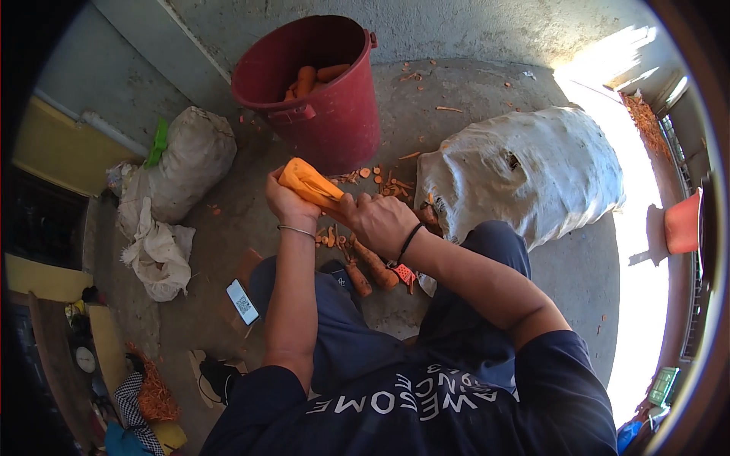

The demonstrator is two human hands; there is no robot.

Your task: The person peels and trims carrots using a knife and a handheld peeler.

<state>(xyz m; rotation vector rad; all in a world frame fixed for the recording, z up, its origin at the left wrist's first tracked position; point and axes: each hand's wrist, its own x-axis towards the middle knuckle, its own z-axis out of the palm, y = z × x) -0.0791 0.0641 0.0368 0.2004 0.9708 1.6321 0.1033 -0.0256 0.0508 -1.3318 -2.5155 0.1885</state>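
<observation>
Nearest is the person's dark shirt (426, 414) with white lettering, above dark trousers (350, 327). Over the knees, the left hand (289, 204) has its grip clamped around a bright orange carrot (306, 181), which is held tilted. The right hand (384, 224) has its fingers curled against the carrot's lower end; whether that grip also encloses a tool, I cannot tell. Below the hands, darker carrots (372, 262) lie on the floor (566, 289), and a lit phone (242, 302) rests beside the left leg. Farther out, a big whitish sack (525, 175) lies to the right, near carrot slices (365, 173). Beyond the hands, a red bucket (338, 133) holds more carrots (306, 80), near the wall (464, 30).
</observation>
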